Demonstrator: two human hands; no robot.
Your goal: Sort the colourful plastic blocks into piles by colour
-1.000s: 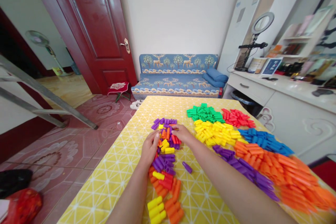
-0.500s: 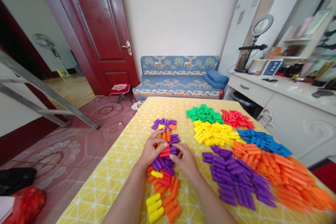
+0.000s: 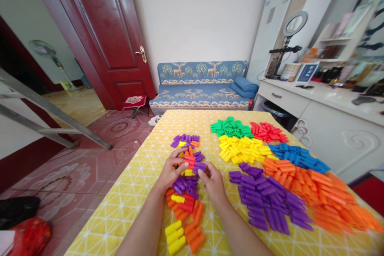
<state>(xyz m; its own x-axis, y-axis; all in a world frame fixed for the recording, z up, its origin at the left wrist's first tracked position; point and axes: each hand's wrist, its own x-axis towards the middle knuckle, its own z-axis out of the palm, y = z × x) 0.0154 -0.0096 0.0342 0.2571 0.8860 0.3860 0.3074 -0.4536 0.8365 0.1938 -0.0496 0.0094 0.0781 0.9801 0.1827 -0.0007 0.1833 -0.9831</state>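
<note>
My left hand (image 3: 170,171) is closed on a red plastic tube block (image 3: 189,162), thumb on its near side. My right hand (image 3: 213,181) pinches a purple plastic tube block (image 3: 199,167) that meets the red one's right end. Whether the two are joined, I cannot tell. Both are held over a mixed row of loose blocks. Beneath the hands lie purple blocks (image 3: 184,186) and a little yellow. Closer to me are a red block (image 3: 187,203), orange blocks (image 3: 194,237) and yellow blocks (image 3: 175,237).
To the right lie sorted heaps: purple (image 3: 268,198), orange (image 3: 324,196), yellow (image 3: 244,150), green (image 3: 231,128), red (image 3: 268,132) and blue (image 3: 298,157). A patterned yellow cloth (image 3: 120,208) covers the table. Beyond it stands a blue sofa (image 3: 201,90); a white dresser (image 3: 336,122) is at right.
The red and purple blocks have been raised slightly and turned more into view, uncovering yellow below them. The whole view has shifted a little.
</note>
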